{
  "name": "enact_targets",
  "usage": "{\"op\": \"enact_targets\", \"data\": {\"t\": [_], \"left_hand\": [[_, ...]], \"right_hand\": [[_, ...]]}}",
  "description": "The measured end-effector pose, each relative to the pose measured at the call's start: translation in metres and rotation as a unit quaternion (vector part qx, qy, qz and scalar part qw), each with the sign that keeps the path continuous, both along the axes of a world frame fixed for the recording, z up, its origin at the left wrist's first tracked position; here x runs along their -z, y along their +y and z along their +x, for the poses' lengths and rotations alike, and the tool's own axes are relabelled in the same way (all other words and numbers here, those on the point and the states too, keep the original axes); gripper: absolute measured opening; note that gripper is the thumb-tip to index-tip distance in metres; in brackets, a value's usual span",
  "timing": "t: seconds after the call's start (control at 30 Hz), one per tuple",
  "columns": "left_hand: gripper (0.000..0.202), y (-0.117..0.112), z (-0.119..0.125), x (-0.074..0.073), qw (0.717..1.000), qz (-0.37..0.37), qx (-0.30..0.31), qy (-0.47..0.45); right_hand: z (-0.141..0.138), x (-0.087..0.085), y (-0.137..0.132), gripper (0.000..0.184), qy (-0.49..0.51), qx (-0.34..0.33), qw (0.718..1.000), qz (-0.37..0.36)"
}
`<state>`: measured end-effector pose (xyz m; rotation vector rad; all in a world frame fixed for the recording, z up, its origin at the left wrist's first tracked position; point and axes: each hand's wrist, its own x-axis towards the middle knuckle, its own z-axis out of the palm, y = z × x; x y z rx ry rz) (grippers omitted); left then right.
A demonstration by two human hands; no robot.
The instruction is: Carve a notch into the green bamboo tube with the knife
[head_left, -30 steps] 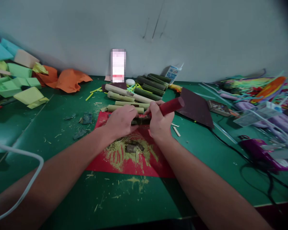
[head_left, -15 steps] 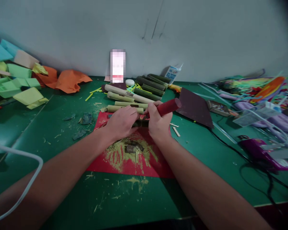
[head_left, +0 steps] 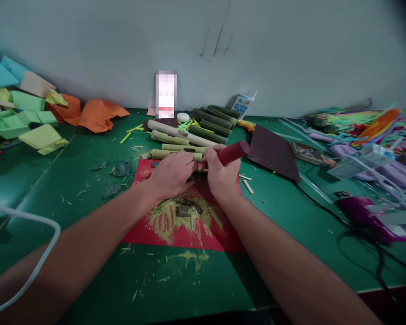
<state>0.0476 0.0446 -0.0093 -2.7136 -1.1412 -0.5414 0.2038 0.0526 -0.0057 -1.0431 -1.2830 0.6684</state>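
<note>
My right hand (head_left: 221,178) is closed around the thick red handle (head_left: 234,152) of a tool. The handle's free end points up and to the right. Its working end is hidden between my hands, so its kind does not show. My left hand (head_left: 174,175) is closed on a dark bamboo piece (head_left: 200,175), of which only a short stretch shows between the two hands. Both hands are above a red sheet (head_left: 216,232). On that sheet, just below my hands, lie pale shavings and dust (head_left: 167,221) with dark scraps (head_left: 188,209).
Pale bamboo tubes (head_left: 176,154) and green ones (head_left: 211,134) lie just beyond my hands. A dark brown board (head_left: 274,153) is to the right, with a purple device (head_left: 368,216) and its cable farther over. Coloured paper (head_left: 30,117) covers the left. A white cable (head_left: 50,246) crosses my left forearm.
My right hand and the red handle have shifted slightly left, and the handle's free end sits a little lower. My left hand keeps nearly the same place on the bamboo.
</note>
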Motion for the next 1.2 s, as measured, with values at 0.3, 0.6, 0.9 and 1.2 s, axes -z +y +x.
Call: {"op": "enact_targets", "data": {"t": [0.3, 0.6, 0.9, 1.2], "left_hand": [[0.026, -0.001, -0.001, 0.002, 1.0, -0.018, 0.015, -0.006], [0.03, -0.001, -0.001, 0.004, 1.0, -0.028, 0.004, -0.009], [0.036, -0.001, -0.002, 0.003, 0.999, -0.042, -0.013, -0.014], [0.043, -0.002, -0.001, 0.001, 0.995, -0.086, -0.047, 0.011]], "right_hand": [[0.001, -0.008, 0.001, 0.028, -0.049, 0.005, 0.996, -0.069], [-0.003, -0.014, 0.0, 0.026, -0.055, 0.006, 0.992, -0.115], [-0.001, -0.01, 0.002, 0.026, -0.059, 0.007, 0.992, -0.108], [0.0, -0.008, 0.007, 0.026, -0.063, 0.009, 0.99, -0.124]]}}
